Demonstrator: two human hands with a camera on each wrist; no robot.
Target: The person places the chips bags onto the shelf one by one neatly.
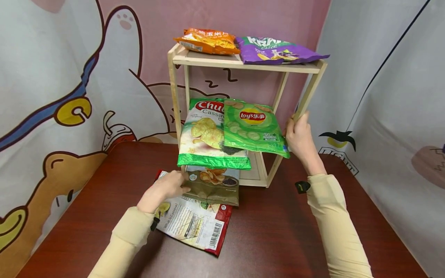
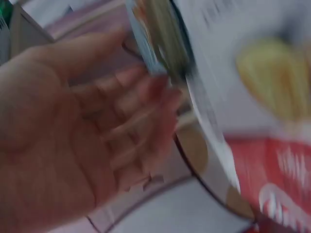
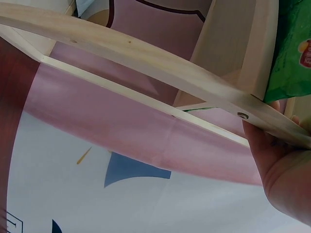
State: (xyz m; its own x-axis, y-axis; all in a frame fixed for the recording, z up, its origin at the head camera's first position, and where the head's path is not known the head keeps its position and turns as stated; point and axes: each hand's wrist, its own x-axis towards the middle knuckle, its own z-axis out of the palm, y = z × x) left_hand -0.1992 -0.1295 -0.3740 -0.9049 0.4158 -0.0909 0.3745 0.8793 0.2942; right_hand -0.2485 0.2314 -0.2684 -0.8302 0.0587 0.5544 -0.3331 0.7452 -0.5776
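My right hand [image 1: 299, 137] grips the right front post [image 1: 311, 92] of a small wooden shelf rack [image 1: 245, 66]. In the right wrist view its fingers wrap the wooden post [image 3: 146, 60]. My left hand [image 1: 167, 187] is at the left edge of a brown chip bag [image 1: 217, 195] that sticks out of the bottom level. The left wrist view is blurred; there the palm [image 2: 43, 141] faces the camera, with loosely bent fingers beside the bags. A white and red cassava chip bag [image 1: 194, 226] lies on the table below, partly under the brown bag.
On the middle shelf, a green and white cassava chip bag [image 1: 205, 135] and a green Lay's bag [image 1: 255, 127] overlap and jut forward. An orange bag [image 1: 210, 41] and a purple bag [image 1: 274, 50] lie on top. The rack stands on a dark red table [image 1: 278, 231] before printed cloth.
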